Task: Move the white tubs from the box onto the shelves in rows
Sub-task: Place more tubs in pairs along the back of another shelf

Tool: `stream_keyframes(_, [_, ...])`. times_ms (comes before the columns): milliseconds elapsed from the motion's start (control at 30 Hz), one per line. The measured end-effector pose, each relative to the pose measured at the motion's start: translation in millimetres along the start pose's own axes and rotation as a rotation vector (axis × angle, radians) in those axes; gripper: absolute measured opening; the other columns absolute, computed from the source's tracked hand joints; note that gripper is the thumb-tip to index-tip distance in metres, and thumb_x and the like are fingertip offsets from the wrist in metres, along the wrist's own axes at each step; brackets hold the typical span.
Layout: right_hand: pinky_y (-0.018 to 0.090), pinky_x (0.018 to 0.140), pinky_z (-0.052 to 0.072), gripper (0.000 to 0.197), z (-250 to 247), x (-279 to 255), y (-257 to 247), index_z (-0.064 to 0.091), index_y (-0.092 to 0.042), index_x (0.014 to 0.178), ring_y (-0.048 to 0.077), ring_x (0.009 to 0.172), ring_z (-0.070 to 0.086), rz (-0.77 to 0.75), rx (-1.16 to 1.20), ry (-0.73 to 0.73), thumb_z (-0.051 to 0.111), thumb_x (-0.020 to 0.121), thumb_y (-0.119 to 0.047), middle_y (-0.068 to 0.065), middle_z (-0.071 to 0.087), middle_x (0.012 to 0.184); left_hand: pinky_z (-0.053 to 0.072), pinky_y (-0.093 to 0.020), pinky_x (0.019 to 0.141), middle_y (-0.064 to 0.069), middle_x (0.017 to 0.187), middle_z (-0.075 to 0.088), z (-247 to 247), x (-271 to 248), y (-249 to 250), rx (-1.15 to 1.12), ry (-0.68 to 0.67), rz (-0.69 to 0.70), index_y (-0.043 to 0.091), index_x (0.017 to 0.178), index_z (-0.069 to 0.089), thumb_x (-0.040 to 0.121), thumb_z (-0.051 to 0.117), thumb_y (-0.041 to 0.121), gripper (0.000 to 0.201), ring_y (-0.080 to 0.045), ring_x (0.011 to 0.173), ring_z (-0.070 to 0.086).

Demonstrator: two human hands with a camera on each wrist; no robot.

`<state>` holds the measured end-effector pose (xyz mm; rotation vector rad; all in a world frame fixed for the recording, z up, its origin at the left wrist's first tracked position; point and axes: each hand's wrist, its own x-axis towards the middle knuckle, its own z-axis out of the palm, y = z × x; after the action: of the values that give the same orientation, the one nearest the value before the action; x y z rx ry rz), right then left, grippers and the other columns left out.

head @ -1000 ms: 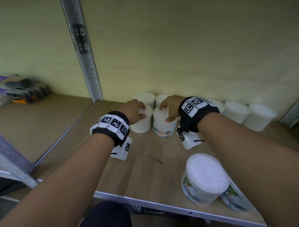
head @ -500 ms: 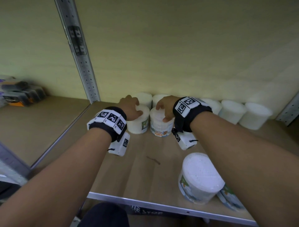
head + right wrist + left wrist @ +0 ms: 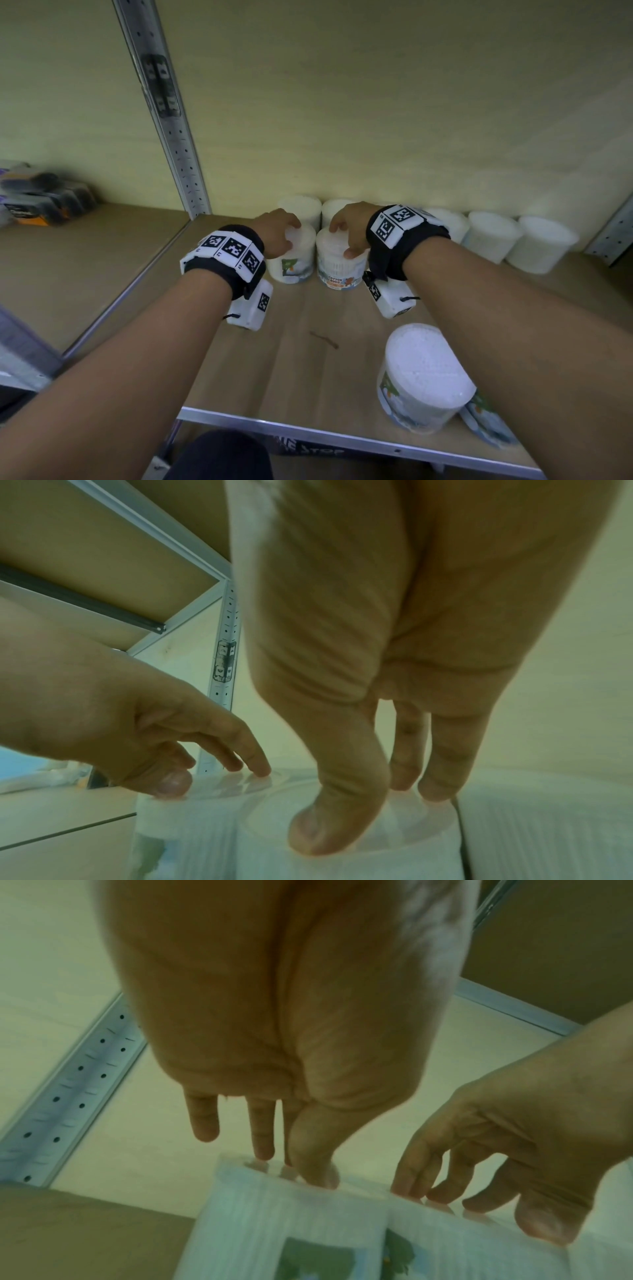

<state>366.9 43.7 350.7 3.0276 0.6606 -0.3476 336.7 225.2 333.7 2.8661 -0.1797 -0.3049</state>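
Two white tubs stand side by side in front of the back row on the wooden shelf (image 3: 308, 359). My left hand (image 3: 291, 234) grips the left tub (image 3: 294, 265) from above, thumb and fingertips (image 3: 263, 1139) on its lid. In the same way my right hand (image 3: 344, 240) grips the right tub (image 3: 337, 270), which is labelled "cotton buds"; its thumb (image 3: 325, 831) sits at the near rim. Both tubs (image 3: 342, 864) rest on the shelf, almost touching. No box is in view.
A row of white tubs (image 3: 493, 236) lines the back wall. Another tub (image 3: 424, 377) stands near the front edge (image 3: 308, 431), with one more (image 3: 486, 421) partly hidden under my right arm. A perforated metal post (image 3: 171, 137) stands left; dark packs (image 3: 44, 202) lie on the neighbouring shelf.
My left hand has turned its tub, so the green label now faces the front. Both hands keep their hold on the lids; the tubs stay in place.
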Motion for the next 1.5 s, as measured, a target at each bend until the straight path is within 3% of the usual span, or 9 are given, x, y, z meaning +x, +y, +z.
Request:
stream_keyframes(100, [0.028, 0.097, 0.041, 0.064, 1, 1, 0, 0.05, -0.019, 0.136, 0.023, 0.124, 0.053, 0.005, 0.01, 0.005, 0.076, 0.077, -0.024, 0.003, 0.052, 0.139, 0.032, -0.031, 0.108, -0.006, 0.155, 0.026, -4, -1, 3, -0.023, -0.031, 0.027, 0.019, 0.145, 0.032, 0.092, 0.042, -0.005, 0.059, -0.025, 0.141, 0.03])
stream_keyframes(167, [0.027, 0.095, 0.042, 0.063, 2, 2, 0, 0.051, -0.02, 0.134, 0.023, 0.122, 0.054, 0.005, 0.014, 0.008, 0.077, 0.076, -0.024, 0.003, 0.053, 0.137, 0.032, -0.031, 0.107, -0.007, 0.154, 0.026, -4, -2, 5, -0.057, -0.019, 0.031, 0.018, 0.145, 0.033, 0.091, 0.04, -0.007, 0.06, -0.025, 0.141, 0.03])
stream_keyframes(400, [0.025, 0.095, 0.04, 0.063, 2, 3, 4, 0.051, -0.019, 0.135, 0.022, 0.124, 0.053, 0.002, 0.039, 0.003, 0.076, 0.078, -0.021, 0.003, 0.052, 0.14, 0.038, -0.04, 0.103, -0.014, 0.134, 0.042, 11, 3, 7, -0.061, 0.297, -0.052, 0.011, 0.134, 0.045, 0.091, 0.055, 0.038, 0.051, -0.032, 0.125, 0.04])
stream_keyframes(667, [0.024, 0.093, 0.04, 0.063, 2, 1, 4, 0.051, -0.018, 0.135, 0.022, 0.123, 0.054, -0.006, 0.056, 0.006, 0.076, 0.078, -0.02, 0.003, 0.052, 0.139, 0.037, -0.039, 0.101, -0.013, 0.135, 0.041, 15, 7, 9, 0.034, 0.212, -0.062, 0.013, 0.134, 0.046, 0.091, 0.055, 0.042, 0.053, -0.031, 0.126, 0.039])
stream_keyframes(800, [0.025, 0.094, 0.041, 0.063, 3, 2, 4, 0.052, -0.019, 0.134, 0.022, 0.123, 0.054, -0.005, 0.055, 0.014, 0.077, 0.076, -0.022, 0.003, 0.052, 0.139, 0.034, -0.037, 0.108, -0.009, 0.145, 0.036, 8, 6, 7, 0.008, 0.107, -0.019, 0.016, 0.139, 0.041, 0.093, 0.056, 0.03, 0.051, -0.028, 0.133, 0.036])
stream_keyframes(900, [0.026, 0.097, 0.04, 0.064, 2, 1, 4, 0.05, -0.018, 0.135, 0.022, 0.125, 0.052, -0.011, 0.05, 0.004, 0.077, 0.077, -0.023, 0.004, 0.051, 0.14, 0.031, -0.03, 0.107, -0.006, 0.15, 0.033, 3, 4, 4, -0.025, 0.052, 0.04, 0.016, 0.142, 0.039, 0.094, 0.054, 0.015, 0.05, -0.024, 0.137, 0.035])
stream_keyframes(1000, [0.027, 0.099, 0.039, 0.064, 1, 2, 4, 0.049, -0.017, 0.137, 0.023, 0.126, 0.051, -0.009, 0.041, -0.006, 0.076, 0.079, -0.023, 0.004, 0.049, 0.142, 0.033, -0.03, 0.105, -0.006, 0.151, 0.032, -2, 2, 1, -0.048, 0.025, 0.073, 0.019, 0.142, 0.037, 0.092, 0.05, 0.003, 0.054, -0.024, 0.138, 0.033])
stream_keyframes(1200, [0.026, 0.099, 0.04, 0.065, 0, 3, 3, 0.048, -0.017, 0.138, 0.022, 0.127, 0.05, 0.0, 0.045, -0.016, 0.075, 0.079, -0.021, 0.004, 0.047, 0.143, 0.036, -0.039, 0.104, -0.012, 0.137, 0.04, 7, 3, 0, -0.017, 0.175, -0.014, 0.017, 0.134, 0.046, 0.091, 0.057, 0.036, 0.049, -0.031, 0.128, 0.038])
stream_keyframes(1500, [0.027, 0.097, 0.041, 0.065, 3, 5, 3, 0.049, -0.018, 0.137, 0.023, 0.125, 0.052, 0.004, 0.034, -0.012, 0.076, 0.078, -0.022, 0.004, 0.049, 0.141, 0.034, -0.034, 0.104, -0.01, 0.139, 0.042, 7, 2, -1, -0.032, 0.14, -0.007, 0.016, 0.134, 0.048, 0.09, 0.06, 0.036, 0.049, -0.027, 0.128, 0.042])
